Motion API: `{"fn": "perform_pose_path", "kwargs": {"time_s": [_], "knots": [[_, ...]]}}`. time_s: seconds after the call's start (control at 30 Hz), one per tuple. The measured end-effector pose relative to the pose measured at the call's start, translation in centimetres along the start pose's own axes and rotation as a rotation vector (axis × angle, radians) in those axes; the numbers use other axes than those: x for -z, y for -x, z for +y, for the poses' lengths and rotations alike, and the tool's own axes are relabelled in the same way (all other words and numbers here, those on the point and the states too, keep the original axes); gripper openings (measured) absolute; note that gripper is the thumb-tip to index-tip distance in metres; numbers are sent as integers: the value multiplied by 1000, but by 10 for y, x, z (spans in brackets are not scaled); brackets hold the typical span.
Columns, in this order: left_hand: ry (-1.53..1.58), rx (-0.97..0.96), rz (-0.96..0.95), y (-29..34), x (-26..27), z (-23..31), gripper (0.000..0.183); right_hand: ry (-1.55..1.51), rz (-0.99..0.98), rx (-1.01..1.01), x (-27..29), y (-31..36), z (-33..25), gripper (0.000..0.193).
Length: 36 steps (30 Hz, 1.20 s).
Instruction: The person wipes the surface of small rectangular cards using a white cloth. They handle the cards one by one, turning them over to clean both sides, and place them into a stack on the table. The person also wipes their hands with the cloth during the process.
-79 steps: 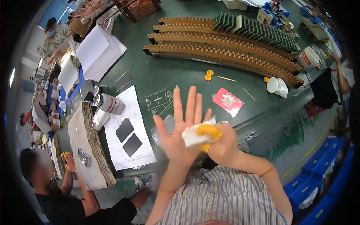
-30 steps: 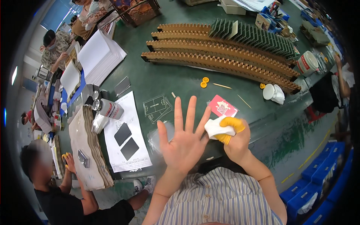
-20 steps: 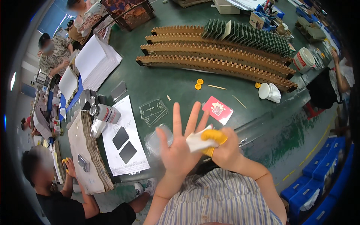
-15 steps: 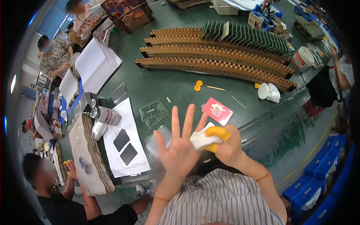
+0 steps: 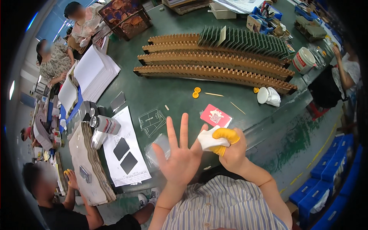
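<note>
Within the pinching right hand (image 5: 234,151), white cloth (image 5: 208,140) beside the spread left hand (image 5: 179,163).

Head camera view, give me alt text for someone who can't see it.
A person's right hand, wearing yellow finger covers, holds a white cloth beside their open left hand above a green table. A red card lies beyond; two black cards lie on a white sheet at left. Brown slotted racks stand behind, partly filled with dark green panels.
</note>
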State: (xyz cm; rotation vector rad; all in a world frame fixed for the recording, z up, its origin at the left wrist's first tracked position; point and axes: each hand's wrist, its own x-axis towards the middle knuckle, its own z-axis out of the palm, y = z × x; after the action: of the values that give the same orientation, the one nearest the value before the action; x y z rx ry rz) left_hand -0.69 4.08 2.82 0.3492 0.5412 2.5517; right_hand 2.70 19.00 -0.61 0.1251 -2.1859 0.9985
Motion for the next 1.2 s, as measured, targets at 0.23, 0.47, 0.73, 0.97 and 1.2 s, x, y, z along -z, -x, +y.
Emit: {"fn": "perform_pose_path", "kwargs": {"time_s": [0.23,0.47,0.73,0.97,1.2], "knots": [[-21,-20,-19,5,5,2,67,-3,-23,27,-3,-6,-6,27],[139,28,41,4,3,3,66,-95,-51,33,-11,-3,-6,28],[16,-166,13,5,-1,7,64,-61,-60,19,2,6,-5,32],[-105,-178,27,9,-4,7,68,-29,-34,47,-5,8,0,35],[-113,-252,-52,12,2,6,65,14,-64,101,1,12,-6,31]]}}
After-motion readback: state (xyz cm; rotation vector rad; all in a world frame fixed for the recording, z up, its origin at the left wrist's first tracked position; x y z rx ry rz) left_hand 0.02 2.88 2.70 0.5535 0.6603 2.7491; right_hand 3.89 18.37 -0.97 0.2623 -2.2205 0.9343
